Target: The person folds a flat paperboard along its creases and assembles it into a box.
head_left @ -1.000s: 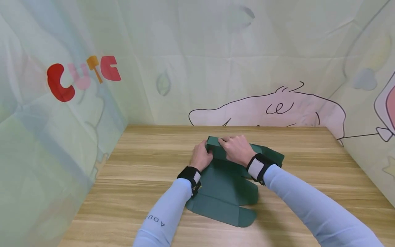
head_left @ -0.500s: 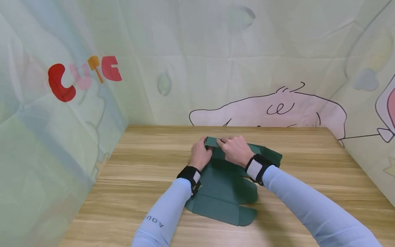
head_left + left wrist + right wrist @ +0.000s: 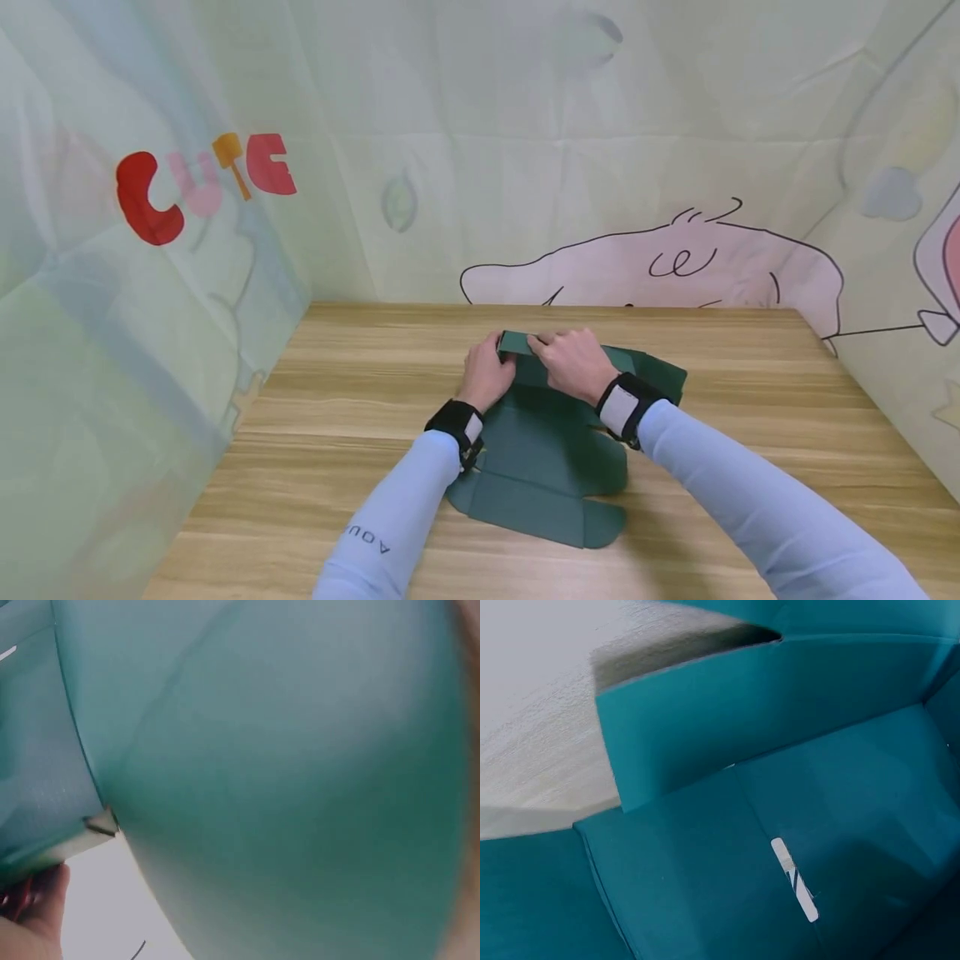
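Observation:
A dark green cardboard box (image 3: 551,450), partly folded, lies on the wooden table with its near flaps flat. Its far wall stands up under both hands. My left hand (image 3: 487,372) grips the far left corner, thumb on the inner side. My right hand (image 3: 576,362) holds the top of the far wall, fingers curled over the folded strip (image 3: 516,342). In the left wrist view a green panel (image 3: 277,765) fills most of the picture, and part of a hand shows at lower left. A pale slot (image 3: 795,881) along a crease shows in the right wrist view.
The wooden table (image 3: 360,392) extends around the box. A printed cloth (image 3: 375,150) with cartoon drawings hangs behind it and at both sides. A loose side flap (image 3: 660,375) sticks out right of my right wrist.
Both hands and the far wall have shifted slightly left. The left wrist has moved a little outward, uncovering more of the box's left edge. The grips look the same.

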Motion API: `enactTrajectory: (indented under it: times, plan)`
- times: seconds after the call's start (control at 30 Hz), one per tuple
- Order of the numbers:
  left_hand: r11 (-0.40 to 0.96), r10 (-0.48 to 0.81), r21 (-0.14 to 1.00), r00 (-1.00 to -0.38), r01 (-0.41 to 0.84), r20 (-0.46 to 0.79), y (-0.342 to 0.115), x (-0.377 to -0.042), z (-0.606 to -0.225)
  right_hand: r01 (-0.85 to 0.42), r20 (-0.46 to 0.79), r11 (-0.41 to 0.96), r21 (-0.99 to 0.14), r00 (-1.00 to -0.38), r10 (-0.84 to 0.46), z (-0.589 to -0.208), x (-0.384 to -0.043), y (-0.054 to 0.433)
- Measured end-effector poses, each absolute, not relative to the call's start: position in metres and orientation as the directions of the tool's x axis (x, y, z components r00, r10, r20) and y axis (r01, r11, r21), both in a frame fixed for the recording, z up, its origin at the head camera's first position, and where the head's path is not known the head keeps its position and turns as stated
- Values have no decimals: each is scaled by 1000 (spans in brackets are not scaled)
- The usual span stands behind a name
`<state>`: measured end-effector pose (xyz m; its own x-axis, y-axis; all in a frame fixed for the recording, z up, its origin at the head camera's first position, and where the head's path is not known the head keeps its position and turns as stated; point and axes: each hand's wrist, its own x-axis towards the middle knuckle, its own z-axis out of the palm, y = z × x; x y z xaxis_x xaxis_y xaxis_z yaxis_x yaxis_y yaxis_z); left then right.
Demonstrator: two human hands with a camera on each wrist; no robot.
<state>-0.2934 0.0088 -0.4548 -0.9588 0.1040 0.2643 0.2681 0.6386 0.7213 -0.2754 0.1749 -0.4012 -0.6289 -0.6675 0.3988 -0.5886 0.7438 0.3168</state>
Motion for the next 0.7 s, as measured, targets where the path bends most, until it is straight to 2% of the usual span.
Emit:
enactTrajectory:
  times: [0.27, 0.7]
  plan:
    - [665, 191, 705, -969, 245, 157, -4, -286, -467, -590, 412, 750, 299, -629, -659, -400, -278, 173]
    - [720, 104, 673, -985, 168, 135, -1, -281, -470, -599, 404, 747, 287, -632, -662, -400, -279, 171]
